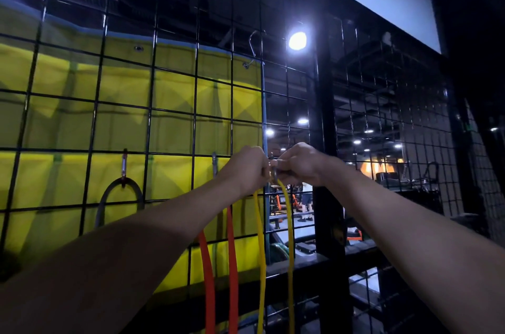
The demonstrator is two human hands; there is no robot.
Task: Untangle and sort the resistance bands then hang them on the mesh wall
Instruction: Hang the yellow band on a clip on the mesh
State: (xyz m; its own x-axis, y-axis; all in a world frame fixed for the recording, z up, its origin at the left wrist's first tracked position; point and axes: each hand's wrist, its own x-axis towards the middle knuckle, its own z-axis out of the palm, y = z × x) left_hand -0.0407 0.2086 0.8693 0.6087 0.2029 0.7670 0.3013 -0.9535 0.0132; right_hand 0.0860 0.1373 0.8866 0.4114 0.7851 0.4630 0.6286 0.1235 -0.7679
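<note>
Up close — yellow band (261, 257), looped, glossy, beside orange band (232, 251).

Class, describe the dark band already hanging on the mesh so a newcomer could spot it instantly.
Start at the black wire mesh wall backed by yellow padding. Low on its left side, a clip holds a dark grey band arching over it. Unlike the orange band and yellow band beside it, no hand is near it.

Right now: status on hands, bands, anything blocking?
Left hand and right hand both pinching a metal clip at the mesh wall. Yellow band hangs from clip; orange band and grey band already hung. Nothing blocking.
</note>
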